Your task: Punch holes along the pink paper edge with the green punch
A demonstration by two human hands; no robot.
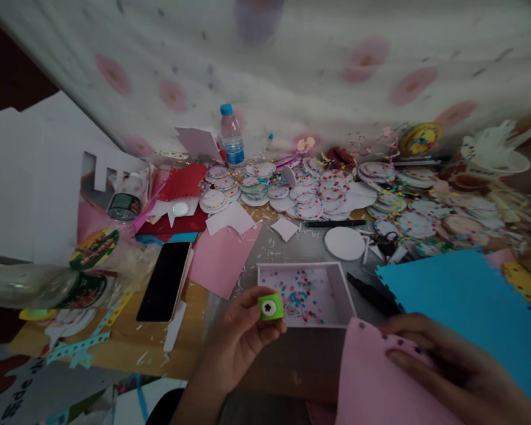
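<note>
Between the thumb and fingers of my left hand (243,336) is a small green craft punch (271,307), its white face with a dark flower-shaped mark turned toward me. My right hand (446,360) pinches a sheet of pink paper (371,383) near its top edge. A row of small flower-shaped holes runs along that edge. Just beyond my left hand sits a shallow white box (340,289) with pink, red and blue confetti (298,295) scattered inside. Punch and paper are apart.
A blue sheet (464,301) lies on the right, beside a black pointed tool (371,295). A phone (164,282) and a plastic bottle (48,285) lie on the left. Several confetti-covered paper discs (310,195) pile up behind, near an upright water bottle (232,139).
</note>
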